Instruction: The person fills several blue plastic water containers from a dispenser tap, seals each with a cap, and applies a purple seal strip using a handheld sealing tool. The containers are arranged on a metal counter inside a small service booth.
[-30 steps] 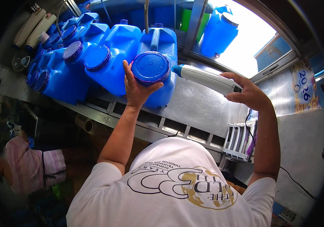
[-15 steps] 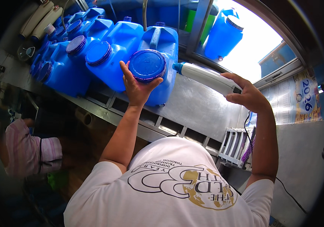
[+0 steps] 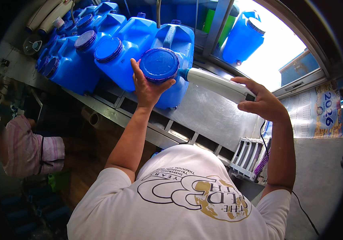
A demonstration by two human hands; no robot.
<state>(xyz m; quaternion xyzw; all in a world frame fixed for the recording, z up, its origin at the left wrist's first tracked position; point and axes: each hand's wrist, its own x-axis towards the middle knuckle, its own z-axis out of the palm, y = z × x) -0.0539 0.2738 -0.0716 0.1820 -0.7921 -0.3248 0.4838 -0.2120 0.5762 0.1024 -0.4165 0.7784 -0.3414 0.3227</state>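
Observation:
A blue plastic water jug (image 3: 185, 42) stands at the counter's front, its wide blue screw lid (image 3: 159, 64) facing me. My left hand (image 3: 147, 91) is closed on that lid, thumb at its lower right rim and fingers at its left. A purple band runs round the lid's rim. On the right, my right hand (image 3: 266, 105) grips the rear end of a white corded blower (image 3: 217, 83) that looks like a hair dryer. Its teal nozzle points left, right against or very near the lid's right edge; I cannot tell whether they touch.
More blue jugs (image 3: 73, 74) crowd the counter on the left. The metal counter (image 3: 211, 108) has slots along its front. Another jug (image 3: 241, 40) stands at the window. A white rack (image 3: 246, 157) sits low right, below a wall calendar (image 3: 313, 108). Someone in striped clothing (image 3: 31, 148) is lower left.
The blower's nozzle has come closer to the lid's right edge. The whole view has shifted slightly. My left hand keeps its hold on the lid.

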